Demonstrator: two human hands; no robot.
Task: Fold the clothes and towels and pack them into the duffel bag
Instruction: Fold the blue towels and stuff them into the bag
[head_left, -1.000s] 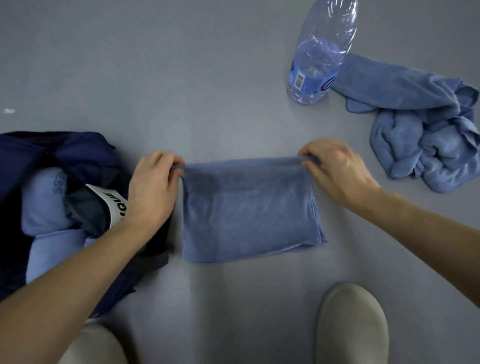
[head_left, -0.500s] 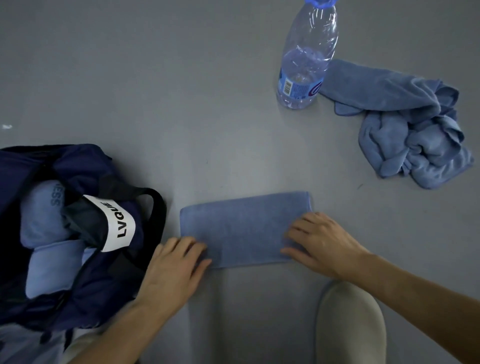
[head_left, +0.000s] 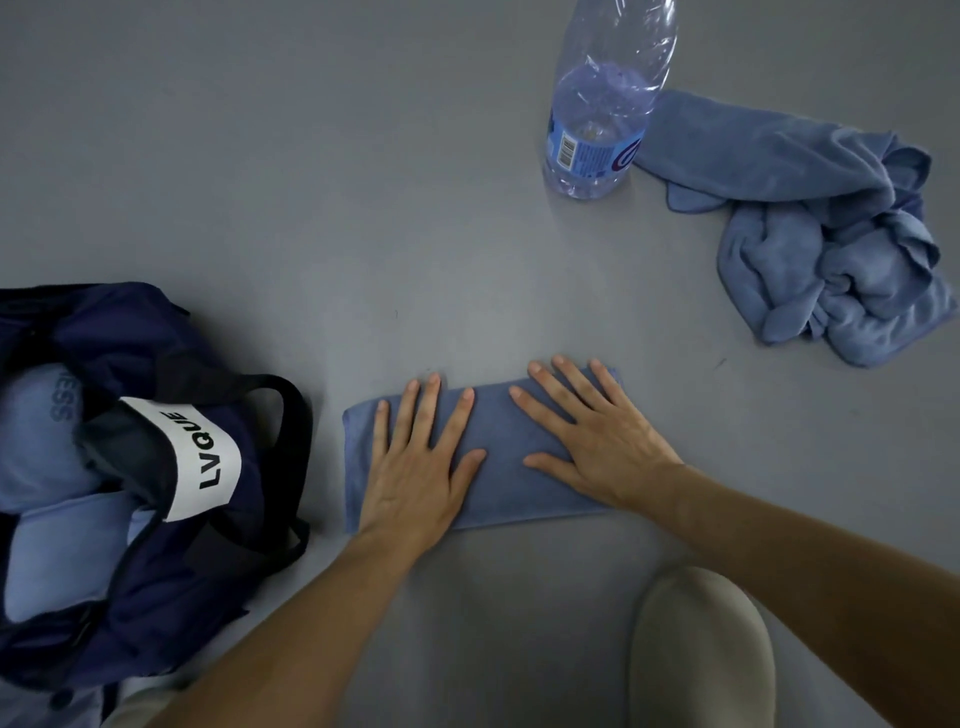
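Already the duffel bag (head_left: 156, 338), navy with a white LVQUE label (head_left: 202, 457), sits open at the left on the grey surface (head_left: 260, 156). It holds several pale blue folded pieces (head_left: 57, 545), so part of the packing looks done. Just right of the bag, and apart from it, lies the blue folded towel (head_left: 498, 467), a narrow flat strip in front of the person. The left hand (head_left: 415, 467) lies palm down on its left half and the right hand (head_left: 592, 447) on its right half. All fingers are straight and spread, pressing rather than gripping anything.

Well apart, at the upper right, a second blue towel (head_left: 831, 249) lies crumpled, one edge just beside a clear plastic water bottle (head_left: 597, 114) that stands upright. By my reading, this strip needs perhaps one more fold before it goes into the bag, and the crumpled towel has not been started. A pale rounded shape (head_left: 701, 649) at the bottom edge may be a knee or a shoe; I cannot tell which.

A second ago the towel was a taller rectangle, and both hands pinched its far corners. Half a second ago it was already the narrow strip, with the hands at its near edge. They have since slid on top of it and flattened.
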